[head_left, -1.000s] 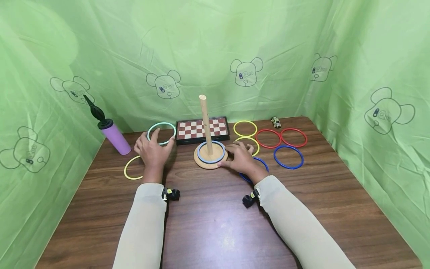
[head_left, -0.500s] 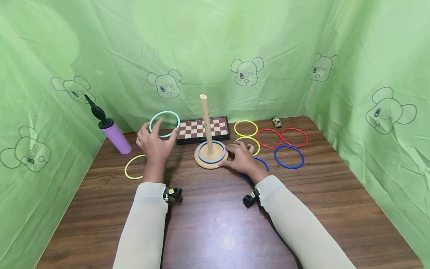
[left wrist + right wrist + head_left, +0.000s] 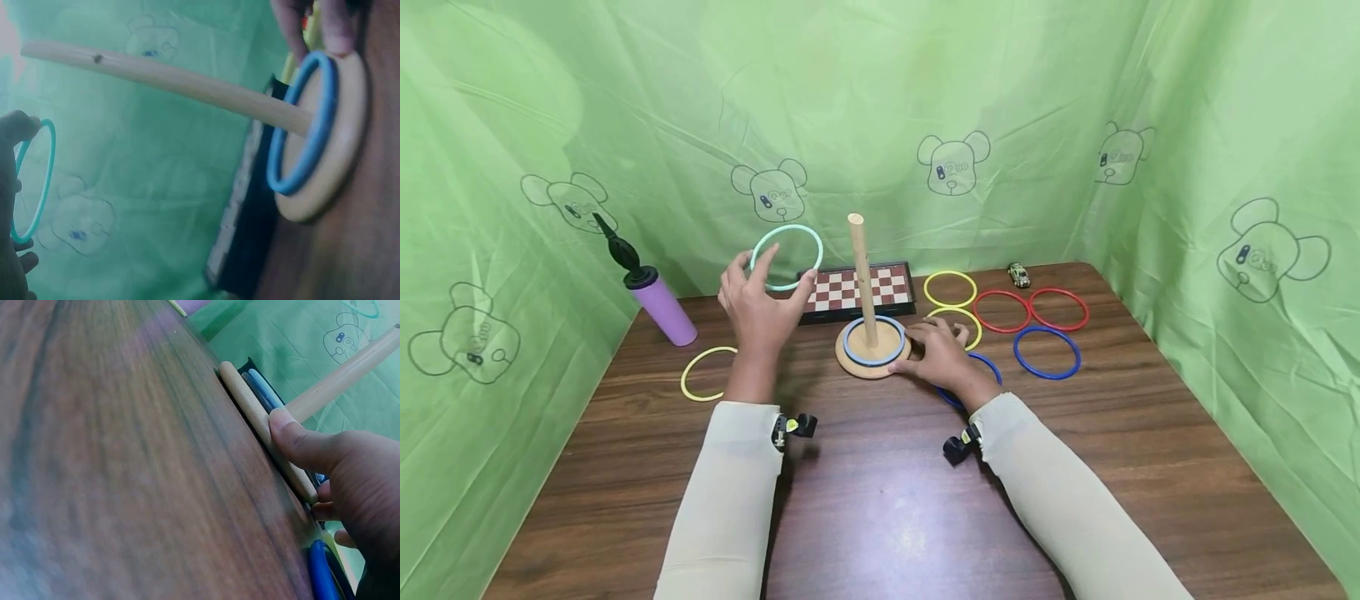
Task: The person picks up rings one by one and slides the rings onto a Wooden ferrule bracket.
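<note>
Left hand point(image 3: 760, 308) is raised off the counter point(image 3: 880, 500), pinching a teal ring point(image 3: 787, 257) between thumb and fingers, held upright at ten o'clock from the peg point(image 3: 862, 279). Right hand point(image 3: 942, 357) rests at the wooden base point(image 3: 871, 362), at its three o'clock edge, thumb against the rim, fingers lying loosely forward, gripping nothing. A blue ring point(image 3: 873, 341) lies on the base around the peg. Chessboard point(image 3: 857, 290) sits behind at twelve o'clock.

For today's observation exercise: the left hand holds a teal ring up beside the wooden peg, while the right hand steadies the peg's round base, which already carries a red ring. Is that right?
Not quite. The ring already on the base is blue, not red, as the head view shows. Otherwise correct: the left hand holds the teal ring beside the peg, and the right hand steadies the base.
</note>
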The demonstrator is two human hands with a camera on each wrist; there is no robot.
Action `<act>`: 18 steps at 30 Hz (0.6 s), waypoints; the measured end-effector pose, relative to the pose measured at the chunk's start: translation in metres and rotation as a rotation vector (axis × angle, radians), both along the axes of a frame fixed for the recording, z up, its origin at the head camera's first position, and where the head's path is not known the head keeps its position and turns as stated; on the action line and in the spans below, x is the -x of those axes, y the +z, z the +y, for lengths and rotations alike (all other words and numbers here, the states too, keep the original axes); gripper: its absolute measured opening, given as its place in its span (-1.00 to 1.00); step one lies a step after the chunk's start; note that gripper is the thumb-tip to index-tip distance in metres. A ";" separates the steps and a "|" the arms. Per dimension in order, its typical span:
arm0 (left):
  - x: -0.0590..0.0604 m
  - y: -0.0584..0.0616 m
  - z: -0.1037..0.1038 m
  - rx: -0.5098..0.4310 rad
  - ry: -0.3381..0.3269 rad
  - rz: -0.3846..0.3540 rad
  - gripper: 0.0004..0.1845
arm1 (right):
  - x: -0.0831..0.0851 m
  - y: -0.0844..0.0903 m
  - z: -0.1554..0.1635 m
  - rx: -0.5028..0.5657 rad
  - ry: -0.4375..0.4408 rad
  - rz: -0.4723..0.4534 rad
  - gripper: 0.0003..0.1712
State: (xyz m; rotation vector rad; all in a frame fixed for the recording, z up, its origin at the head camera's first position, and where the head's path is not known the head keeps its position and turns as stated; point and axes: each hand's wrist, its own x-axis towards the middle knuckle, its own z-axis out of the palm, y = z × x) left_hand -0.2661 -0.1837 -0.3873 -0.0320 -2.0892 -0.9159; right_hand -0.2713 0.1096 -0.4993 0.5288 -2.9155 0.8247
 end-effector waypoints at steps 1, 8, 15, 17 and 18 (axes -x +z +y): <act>0.000 0.005 0.001 -0.012 -0.013 0.010 -0.27 | 0.000 0.000 0.000 0.001 0.004 0.000 0.01; 0.001 0.043 0.007 -0.043 -0.107 0.116 -0.28 | 0.002 -0.001 0.000 0.009 0.004 0.017 0.01; -0.004 0.069 0.020 -0.071 -0.217 0.107 -0.33 | 0.002 -0.002 0.001 0.028 0.012 0.014 0.00; -0.005 0.073 0.026 -0.071 -0.238 0.079 -0.35 | 0.001 -0.002 0.001 0.031 0.009 0.014 -0.01; -0.006 0.074 0.028 -0.065 -0.244 0.064 -0.35 | 0.001 -0.002 0.001 0.031 0.008 0.014 -0.01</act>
